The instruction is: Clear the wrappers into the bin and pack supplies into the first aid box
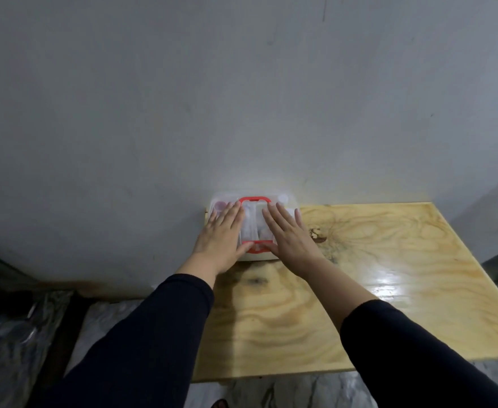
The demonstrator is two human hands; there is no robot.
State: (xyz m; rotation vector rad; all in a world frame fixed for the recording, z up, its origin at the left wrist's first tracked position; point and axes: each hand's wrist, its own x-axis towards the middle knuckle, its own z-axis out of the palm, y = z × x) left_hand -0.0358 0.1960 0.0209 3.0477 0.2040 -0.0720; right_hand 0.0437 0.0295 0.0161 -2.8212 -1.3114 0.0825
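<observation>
The first aid box (286,200), clear plastic with a red handle (252,199) on its lid, sits at the far left corner of the wooden table against the wall. White supplies show dimly through the lid. My left hand (222,235) lies flat on the left half of the lid, fingers spread. My right hand (286,234) lies flat on the right half, fingers spread too. Both thumbs rest near the front red latch (256,247). No wrappers and no bin are in view.
The light wooden table (374,275) stretches to the right and toward me, glossy with a glare patch. A grey wall stands right behind the box. Marble-patterned floor and dark clutter (6,328) lie to the left below the table edge.
</observation>
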